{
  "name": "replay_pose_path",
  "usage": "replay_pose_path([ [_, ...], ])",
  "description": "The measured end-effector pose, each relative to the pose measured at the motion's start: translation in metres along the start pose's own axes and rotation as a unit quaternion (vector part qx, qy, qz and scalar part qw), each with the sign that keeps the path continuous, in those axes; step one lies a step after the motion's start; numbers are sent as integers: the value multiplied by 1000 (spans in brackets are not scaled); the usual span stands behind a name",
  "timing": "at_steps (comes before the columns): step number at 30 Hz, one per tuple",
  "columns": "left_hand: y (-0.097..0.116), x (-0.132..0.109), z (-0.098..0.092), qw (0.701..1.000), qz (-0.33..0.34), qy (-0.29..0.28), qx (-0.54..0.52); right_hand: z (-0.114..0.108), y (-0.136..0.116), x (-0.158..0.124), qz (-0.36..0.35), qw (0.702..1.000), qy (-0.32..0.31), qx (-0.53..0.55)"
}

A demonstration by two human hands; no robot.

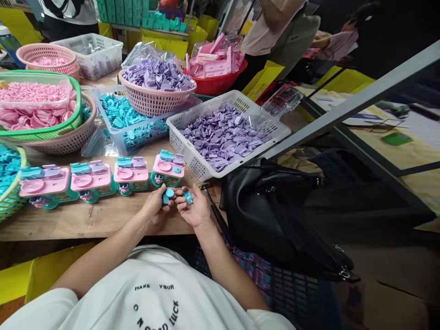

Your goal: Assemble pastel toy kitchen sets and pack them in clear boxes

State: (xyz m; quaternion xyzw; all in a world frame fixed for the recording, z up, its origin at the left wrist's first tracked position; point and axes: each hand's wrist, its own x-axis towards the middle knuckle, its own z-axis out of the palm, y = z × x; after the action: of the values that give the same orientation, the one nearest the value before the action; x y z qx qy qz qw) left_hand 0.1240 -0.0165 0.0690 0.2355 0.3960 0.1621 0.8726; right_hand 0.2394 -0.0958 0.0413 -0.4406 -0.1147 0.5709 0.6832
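Note:
Over the table's front edge, my left hand is closed on round blue plastic pieces. Close beside it, my right hand has its fingers curled round small blue plastic parts. Just beyond my hands stands a pink and teal toy unit with blue and purple pieces on top and a blue disc on its pink surface. To its left, three similar toy units stand in a row, each with a round pink dish on top.
A white basket of purple parts lies behind my hands. A pink basket of purple parts rests on a bin of blue parts. At the right are a black bag and a slanting metal bar. A hammer-like tool lies by my right wrist.

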Motion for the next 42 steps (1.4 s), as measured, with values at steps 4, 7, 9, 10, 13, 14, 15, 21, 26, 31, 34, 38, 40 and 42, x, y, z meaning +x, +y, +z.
replay_pose_path([
  [4, -8, 4, -1, 999, 19, 22, 26, -3, 7, -11, -190, 940, 62, -277],
  [7, -8, 6, 1, 998, 31, 36, 32, -4, 7, -19, -317, 789, 29, -525],
  [9, -5, 6, 2, 998, 34, 45, 32, -7, 6, -19, -343, 720, 18, -604],
  [10, -4, 6, 3, 998, 34, 51, 28, -10, 6, -17, -347, 701, 19, -623],
  [13, -1, 6, 1, 997, 31, 55, 35, -15, 7, -10, -347, 680, 23, -646],
  [14, -1, 6, -1, 997, 35, 51, 49, -16, 8, -8, -345, 677, 25, -649],
  [15, -1, 6, -3, 996, 41, 46, 65, -16, 10, -7, -343, 674, 27, -654],
  [21, -9, 8, -14, 980, 119, 3, 162, -10, 6, -13, -356, 637, 64, -681],
  [26, -9, 13, -16, 846, 349, 0, 403, -3, -24, 4, -405, 618, 159, -655],
  [31, -9, 20, -15, 642, 454, 15, 617, 0, -36, 35, -417, 597, 180, -661],
  [34, -8, 23, -15, 588, 435, 24, 682, -2, -35, 40, -413, 578, 184, -679],
  [38, -4, 24, -15, 564, 398, 31, 723, -5, -37, 40, -424, 564, 153, -692],
  [40, -4, 25, -14, 562, 388, 28, 730, -6, -39, 40, -436, 564, 144, -686],
  [42, -4, 26, -14, 563, 384, 26, 731, -4, -40, 42, -440, 567, 149, -681],
])
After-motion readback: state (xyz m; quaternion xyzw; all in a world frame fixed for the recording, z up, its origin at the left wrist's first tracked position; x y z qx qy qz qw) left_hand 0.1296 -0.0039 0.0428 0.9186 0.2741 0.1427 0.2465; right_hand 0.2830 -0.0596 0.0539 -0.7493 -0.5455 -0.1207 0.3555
